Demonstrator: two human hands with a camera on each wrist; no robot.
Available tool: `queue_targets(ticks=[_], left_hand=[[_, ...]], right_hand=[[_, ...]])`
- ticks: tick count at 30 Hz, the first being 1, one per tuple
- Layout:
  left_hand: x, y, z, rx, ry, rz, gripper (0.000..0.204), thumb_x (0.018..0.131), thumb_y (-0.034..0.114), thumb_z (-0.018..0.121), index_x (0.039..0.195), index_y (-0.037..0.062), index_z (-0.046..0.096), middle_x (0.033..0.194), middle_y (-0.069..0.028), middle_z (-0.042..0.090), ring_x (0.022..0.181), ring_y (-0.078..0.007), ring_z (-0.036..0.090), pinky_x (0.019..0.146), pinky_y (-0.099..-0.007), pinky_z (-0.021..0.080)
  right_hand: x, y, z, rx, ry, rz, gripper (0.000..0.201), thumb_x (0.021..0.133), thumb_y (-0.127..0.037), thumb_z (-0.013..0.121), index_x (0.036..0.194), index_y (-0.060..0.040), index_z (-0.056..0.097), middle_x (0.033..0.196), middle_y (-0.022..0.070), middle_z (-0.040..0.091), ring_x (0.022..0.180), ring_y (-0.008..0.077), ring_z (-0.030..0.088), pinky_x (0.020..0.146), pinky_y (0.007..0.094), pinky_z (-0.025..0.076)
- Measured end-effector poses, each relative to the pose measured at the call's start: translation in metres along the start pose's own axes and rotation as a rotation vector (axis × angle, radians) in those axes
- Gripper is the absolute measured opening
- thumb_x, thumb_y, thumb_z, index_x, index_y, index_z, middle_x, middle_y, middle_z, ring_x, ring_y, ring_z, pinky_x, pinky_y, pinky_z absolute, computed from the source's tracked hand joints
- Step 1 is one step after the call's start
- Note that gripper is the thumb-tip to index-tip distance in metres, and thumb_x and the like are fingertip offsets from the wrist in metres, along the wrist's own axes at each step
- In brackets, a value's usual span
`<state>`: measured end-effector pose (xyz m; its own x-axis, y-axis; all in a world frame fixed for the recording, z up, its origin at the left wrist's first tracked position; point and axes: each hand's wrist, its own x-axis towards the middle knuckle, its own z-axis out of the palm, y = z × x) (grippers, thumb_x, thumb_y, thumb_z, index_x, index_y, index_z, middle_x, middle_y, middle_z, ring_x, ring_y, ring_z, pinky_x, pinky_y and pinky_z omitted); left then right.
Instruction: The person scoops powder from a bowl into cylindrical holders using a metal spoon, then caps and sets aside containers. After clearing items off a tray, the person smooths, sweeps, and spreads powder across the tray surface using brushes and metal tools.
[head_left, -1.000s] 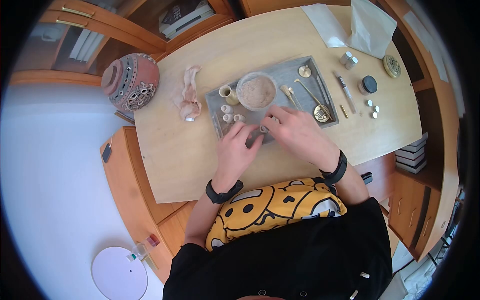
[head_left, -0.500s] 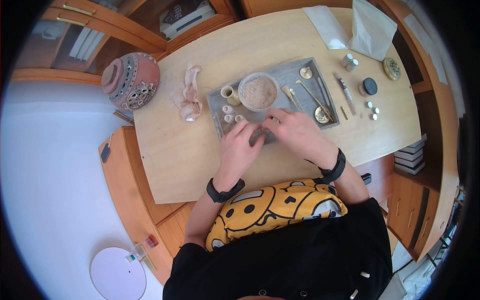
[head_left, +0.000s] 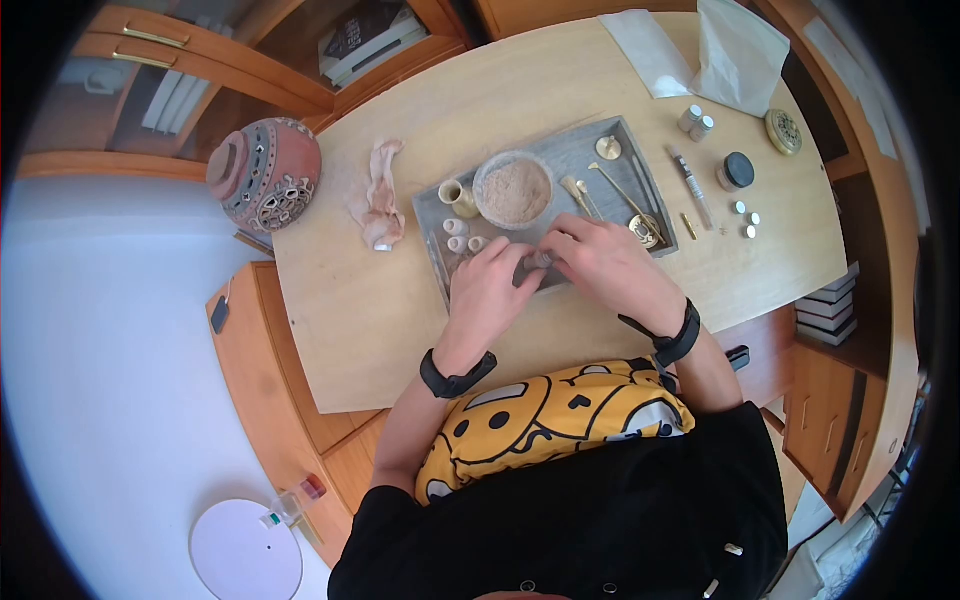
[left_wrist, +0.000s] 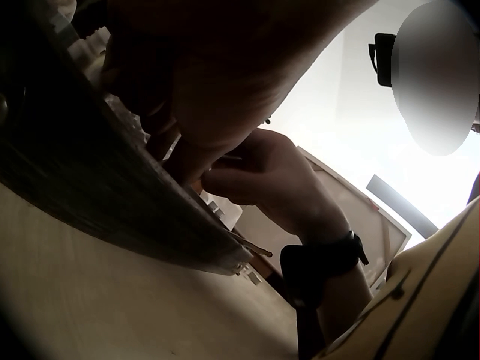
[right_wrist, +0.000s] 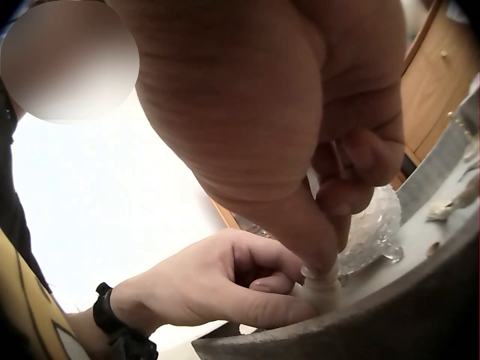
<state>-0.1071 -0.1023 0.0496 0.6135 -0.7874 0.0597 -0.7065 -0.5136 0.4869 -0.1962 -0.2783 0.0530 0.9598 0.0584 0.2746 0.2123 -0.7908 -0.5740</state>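
Note:
Over the near edge of the grey tray (head_left: 430, 215), both hands meet at a small pale bottle (right_wrist: 321, 291). My left hand (head_left: 487, 295) grips its body between thumb and curled fingers. My right hand (head_left: 610, 268) comes from the other side with fingers curled down, pinching at the bottle's top. A sliver of something pale shows between the right fingers. Just behind the hands is a glass bowl (head_left: 488, 215) of pinkish-brown powder. Several similar small bottles (head_left: 456, 228) stand left of the bowl, near a brass vase (head_left: 458, 200).
On the tray's right lie a brush (head_left: 575, 188), a thin brass tool (head_left: 612, 185) and a round brass dish (head_left: 644, 232). A crumpled cloth (head_left: 380, 205) and a carved pot (head_left: 265, 175) are to the left. Right of the tray stand a dark-lidded jar (head_left: 736, 172) and small vials (head_left: 690, 120).
Both hands have shifted slightly right together, staying close at the small bottle. More of the bottle shows between them now. The tray and its other contents stay in place.

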Motion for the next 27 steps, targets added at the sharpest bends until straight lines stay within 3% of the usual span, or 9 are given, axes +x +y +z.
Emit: queue_targets(ticks=[4, 6, 11, 18, 21, 27], left_hand=[[0.001, 0.001, 0.001, 0.017, -0.01, 0.014, 0.025, 0.076, 0.019, 0.075, 0.096, 0.005, 0.07, 0.083, -0.0076, 0.062, 0.07, -0.0285, 0.065, 0.062, -0.0387, 0.053], [-0.001, 0.001, 0.002, 0.026, 0.065, 0.064, 0.024, 0.075, 0.018, 0.075, 0.094, 0.0046, 0.069, 0.081, -0.0078, 0.062, 0.068, -0.0286, 0.065, 0.061, -0.0387, 0.053], [-0.004, 0.003, -0.001, 0.091, 0.112, 0.115, 0.024, 0.073, 0.017, 0.075, 0.093, 0.0047, 0.068, 0.081, -0.0071, 0.06, 0.066, -0.027, 0.064, 0.058, -0.0377, 0.053], [-0.007, 0.006, -0.006, 0.102, 0.156, 0.149, 0.025, 0.072, 0.018, 0.075, 0.092, 0.0055, 0.066, 0.08, -0.0058, 0.057, 0.064, -0.0257, 0.064, 0.055, -0.0365, 0.052], [-0.006, 0.005, -0.004, 0.128, 0.185, 0.164, 0.026, 0.072, 0.018, 0.076, 0.092, 0.0058, 0.066, 0.08, -0.0055, 0.057, 0.063, -0.0248, 0.063, 0.054, -0.0365, 0.052], [-0.007, 0.007, -0.005, 0.188, 0.223, 0.223, 0.025, 0.072, 0.018, 0.076, 0.091, 0.0066, 0.064, 0.08, -0.0052, 0.055, 0.061, -0.0237, 0.062, 0.052, -0.0355, 0.051]], right_hand=[[-0.001, 0.001, -0.001, 0.01, 0.005, 0.022, 0.013, 0.081, -0.011, 0.066, 0.091, -0.0031, 0.064, 0.091, 0.0119, 0.062, 0.081, 0.0313, 0.066, 0.067, 0.04, 0.054], [-0.001, 0.001, -0.002, 0.016, -0.005, 0.038, 0.013, 0.083, -0.014, 0.067, 0.09, -0.0027, 0.063, 0.089, 0.0122, 0.062, 0.079, 0.0314, 0.066, 0.066, 0.0402, 0.054], [0.0, 0.0, -0.002, -0.12, -0.056, 0.079, 0.024, 0.088, -0.026, 0.066, 0.088, -0.0023, 0.063, 0.084, 0.0127, 0.062, 0.074, 0.0318, 0.066, 0.064, 0.0404, 0.054], [-0.001, -0.012, -0.014, -0.124, 0.012, 0.146, 0.027, 0.087, -0.028, 0.067, 0.092, -0.0025, 0.061, 0.08, 0.0112, 0.061, 0.074, 0.0309, 0.066, 0.063, 0.0392, 0.054], [-0.002, -0.009, -0.008, -0.041, 0.04, 0.012, 0.03, 0.087, -0.031, 0.067, 0.094, -0.0027, 0.06, 0.078, 0.0105, 0.061, 0.074, 0.0306, 0.067, 0.063, 0.0388, 0.054], [-0.003, -0.008, -0.003, -0.178, -0.055, 0.092, 0.028, 0.084, -0.028, 0.07, 0.092, -0.0035, 0.06, 0.078, 0.01, 0.061, 0.072, 0.0307, 0.066, 0.062, 0.0386, 0.054]])
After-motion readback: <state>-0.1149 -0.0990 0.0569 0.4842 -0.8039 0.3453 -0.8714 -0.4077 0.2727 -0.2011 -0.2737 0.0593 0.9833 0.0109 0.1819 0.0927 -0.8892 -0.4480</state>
